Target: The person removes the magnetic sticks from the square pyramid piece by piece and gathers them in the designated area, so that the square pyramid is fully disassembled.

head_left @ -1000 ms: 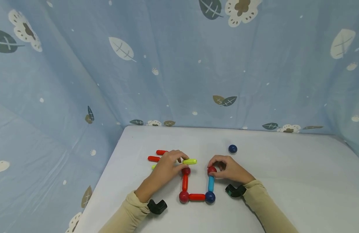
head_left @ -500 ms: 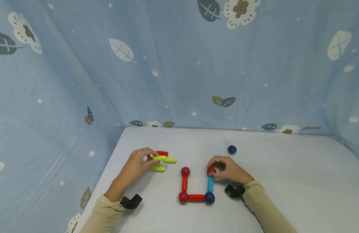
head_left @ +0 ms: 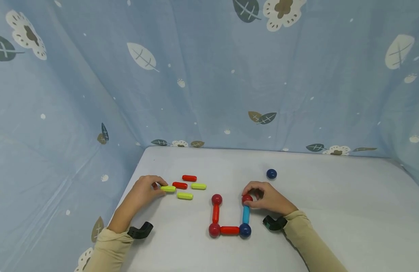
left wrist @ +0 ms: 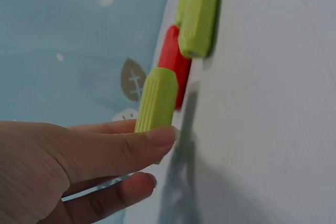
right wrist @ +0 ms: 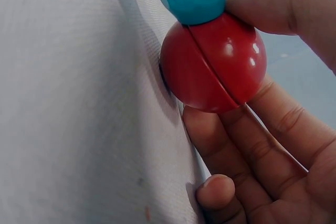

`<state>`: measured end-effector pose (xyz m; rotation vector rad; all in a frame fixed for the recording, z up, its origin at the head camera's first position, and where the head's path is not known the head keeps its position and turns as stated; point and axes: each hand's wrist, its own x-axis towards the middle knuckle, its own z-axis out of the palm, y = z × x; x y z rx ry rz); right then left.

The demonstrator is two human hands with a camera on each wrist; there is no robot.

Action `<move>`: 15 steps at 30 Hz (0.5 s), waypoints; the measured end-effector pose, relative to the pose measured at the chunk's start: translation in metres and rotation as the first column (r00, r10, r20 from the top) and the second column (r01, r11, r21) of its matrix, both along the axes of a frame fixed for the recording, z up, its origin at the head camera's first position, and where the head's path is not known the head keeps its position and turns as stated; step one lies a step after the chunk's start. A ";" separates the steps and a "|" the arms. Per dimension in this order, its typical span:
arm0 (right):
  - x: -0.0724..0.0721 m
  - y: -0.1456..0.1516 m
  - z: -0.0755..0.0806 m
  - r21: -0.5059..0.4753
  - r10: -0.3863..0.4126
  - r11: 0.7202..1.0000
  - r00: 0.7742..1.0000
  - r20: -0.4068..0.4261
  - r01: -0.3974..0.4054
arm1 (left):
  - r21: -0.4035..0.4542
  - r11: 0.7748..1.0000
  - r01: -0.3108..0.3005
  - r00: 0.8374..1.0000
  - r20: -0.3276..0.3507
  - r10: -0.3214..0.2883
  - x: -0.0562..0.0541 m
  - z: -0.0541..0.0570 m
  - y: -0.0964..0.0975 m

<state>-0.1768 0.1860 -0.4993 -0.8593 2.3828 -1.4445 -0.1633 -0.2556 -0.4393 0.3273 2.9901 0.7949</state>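
Observation:
My left hand (head_left: 144, 192) pinches a yellow-green rod (left wrist: 158, 98) between thumb and fingers, at the left of the loose rods. My right hand (head_left: 268, 197) grips a red ball (right wrist: 212, 64), which joins the top of a light-blue rod (head_left: 246, 214). That rod runs down to a dark-blue ball (head_left: 245, 230). A red rod (head_left: 230, 230) links it to another red ball (head_left: 214, 230), and an upright red rod (head_left: 215, 214) leads to a further red ball (head_left: 216, 199). Together they form a U shape, its far side without a rod.
Beside the left hand lie two red rods (head_left: 189, 178) and two yellow-green rods (head_left: 185, 196). A loose dark-blue ball (head_left: 271, 173) sits farther back on the white table (head_left: 331, 211). A blue patterned curtain (head_left: 209, 75) hangs behind and at the left.
My left hand has moved left from the U shape, past the loose rods, carrying the yellow-green rod. My right hand stays on its red ball.

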 end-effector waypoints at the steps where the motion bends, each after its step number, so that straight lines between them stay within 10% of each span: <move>1: 0.000 0.000 0.001 0.000 0.000 1.000 1.000 0.003 0.000 | 0.000 1.000 -0.002 1.000 0.015 0.002 0.000 -0.001 -0.001; 15: 0.002 0.001 0.003 0.020 -0.003 1.000 1.000 0.018 0.003 | 0.007 1.000 -0.010 0.999 0.051 0.010 -0.004 -0.006 -0.006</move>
